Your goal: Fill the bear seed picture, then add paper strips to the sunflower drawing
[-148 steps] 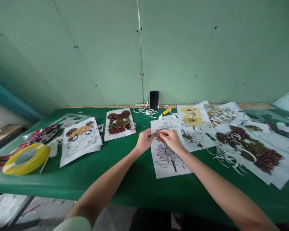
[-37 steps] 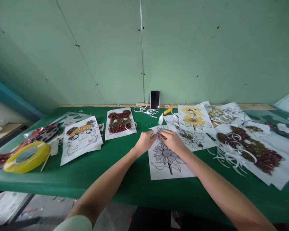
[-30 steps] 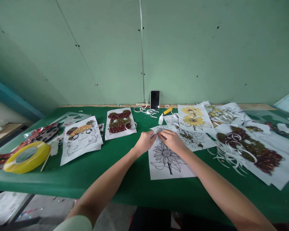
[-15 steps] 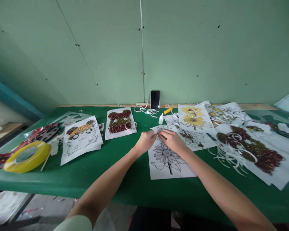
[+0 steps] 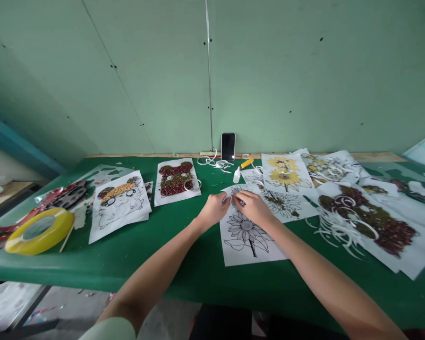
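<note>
A white sheet with a printed sunflower drawing (image 5: 248,245) lies on the green tabletop in front of me. Both hands are over its upper part, their fingertips close together. My left hand (image 5: 216,208) is closed at the sheet's upper left edge, thumb and fingers pinched. Opposite it, my right hand (image 5: 253,206) has its fingers bent and pinched over the upper flower. What either pinch holds is too small and hidden to tell. Just beyond the hands stands a small white glue bottle (image 5: 237,175).
Left are a yellow tape roll (image 5: 62,233), a hamster picture (image 5: 122,219) and a bear picture (image 5: 177,184). A phone (image 5: 228,146) leans on the wall beside white paper strips (image 5: 208,161). Finished sunflowers (image 5: 285,174), bean-covered sheets (image 5: 386,226) and loose strips (image 5: 340,231) lie right.
The sunflower sheet has turned slightly, its lower end shifting a little to the right. Both hands stay nearly in place, with small finger movements.
</note>
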Demonstrator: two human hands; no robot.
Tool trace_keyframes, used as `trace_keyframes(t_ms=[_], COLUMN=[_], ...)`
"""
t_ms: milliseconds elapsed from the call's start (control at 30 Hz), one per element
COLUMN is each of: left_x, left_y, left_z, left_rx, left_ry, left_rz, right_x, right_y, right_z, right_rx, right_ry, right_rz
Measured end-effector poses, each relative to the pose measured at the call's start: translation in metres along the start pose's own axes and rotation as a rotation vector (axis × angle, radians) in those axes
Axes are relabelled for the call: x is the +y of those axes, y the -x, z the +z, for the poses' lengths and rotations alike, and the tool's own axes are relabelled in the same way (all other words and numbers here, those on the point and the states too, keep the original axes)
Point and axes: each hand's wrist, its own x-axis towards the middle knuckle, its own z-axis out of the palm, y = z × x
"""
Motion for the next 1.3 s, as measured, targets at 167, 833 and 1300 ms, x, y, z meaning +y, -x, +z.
trace_keyframes(t_ms=[167,833,1300], left_x=[0.0021,-0.0001,0.0031], left_y=[-0.0004,-0.0006,-0.0002], left_z=[-0.0001,0.0007,-0.0005], left_rx=[0.008,-0.007,-0.011], left_ry=[-0.004,-0.032,-0.032], left_rz=[-0.010,-0.017,-0.026], right_x=[-0.0003,-0.0034,-0.0024], right_y=[-0.0010,-0.0015,-0.0005], right_z=[-0.0018,0.0001,0.0045], right_rx=[-0.008,0.023,0.092], right_ry=[-0.010,-0.053,-0.095], right_rz=[-0.003,0.030,0.086])
